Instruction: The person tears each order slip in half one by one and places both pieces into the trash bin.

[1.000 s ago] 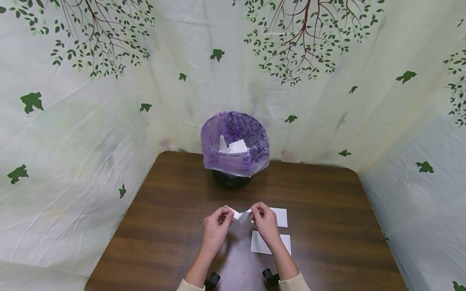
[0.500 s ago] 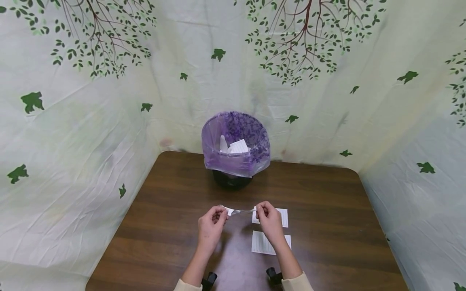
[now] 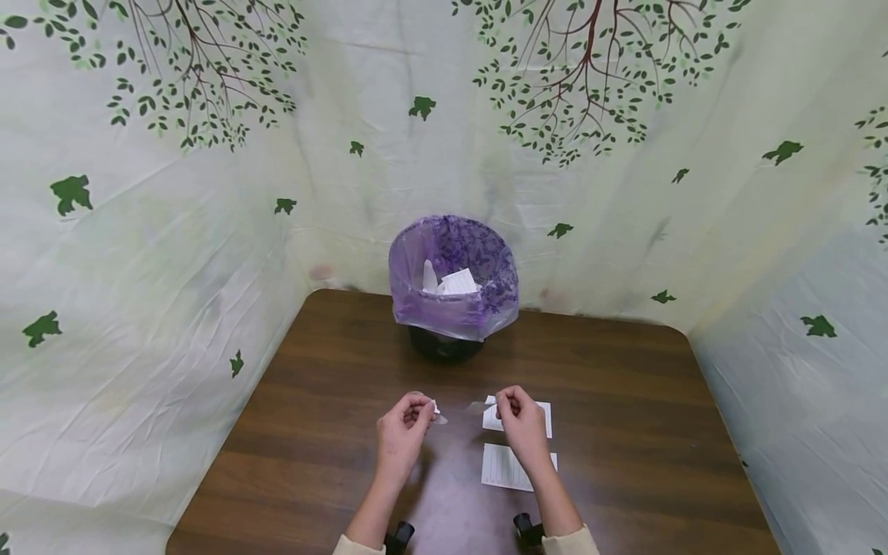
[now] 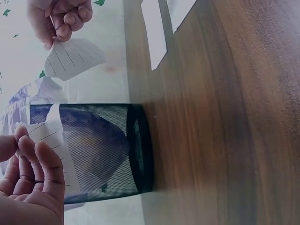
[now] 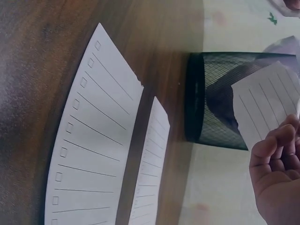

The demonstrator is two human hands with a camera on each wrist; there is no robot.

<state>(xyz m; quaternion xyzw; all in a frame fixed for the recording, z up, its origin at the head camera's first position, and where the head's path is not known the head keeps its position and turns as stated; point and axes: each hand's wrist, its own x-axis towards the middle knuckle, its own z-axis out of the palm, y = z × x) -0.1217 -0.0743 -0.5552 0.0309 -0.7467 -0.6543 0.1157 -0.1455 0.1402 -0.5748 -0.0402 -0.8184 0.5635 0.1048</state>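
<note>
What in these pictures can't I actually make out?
Head view: whatever lies beneath the topmost paper scraps in the bin, hidden by those scraps and the purple liner.
Head view: part of the nearer lined sheet, covered by the right forearm.
Right wrist view: one end of that sheet, cut off by the bottom edge.
Left wrist view: the part of the torn piece gripped by the left hand, hidden by its fingers.

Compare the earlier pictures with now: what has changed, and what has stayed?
The left hand and right hand have drawn apart. The lined paper stretched between them has parted into a left-held piece and a right-held piece. The purple-lined mesh wastebasket, near lined sheet and far lined sheet stayed put.
</note>
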